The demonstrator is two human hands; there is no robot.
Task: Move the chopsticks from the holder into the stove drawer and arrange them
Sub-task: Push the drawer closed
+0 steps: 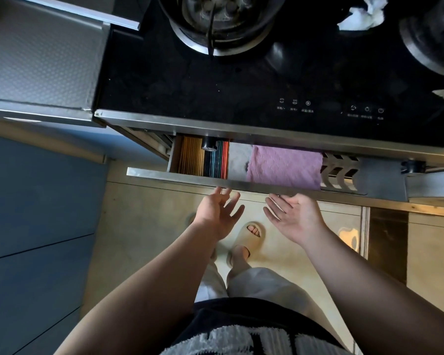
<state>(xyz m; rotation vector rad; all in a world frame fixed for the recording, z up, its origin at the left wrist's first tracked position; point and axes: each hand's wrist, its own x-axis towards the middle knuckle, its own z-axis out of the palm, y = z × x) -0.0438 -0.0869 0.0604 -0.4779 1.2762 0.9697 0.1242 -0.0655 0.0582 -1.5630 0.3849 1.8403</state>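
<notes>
Drawer (180, 177) under stove (241, 85) stands partly pulled out. Chopsticks (203, 160) lie inside at left end, side by side, parallel: wooden set at far left, dark, green and red set just beside it. Pink cloth (283, 166) lies in drawer, right of chopsticks. Left hand (217, 216) below drawer front, fingers spread, grip empty, fingertips at front edge. Right hand (292, 217) palm up, fingers extended, grip empty, near front edge. Slipper (249, 239) on floor between hands.
</notes>
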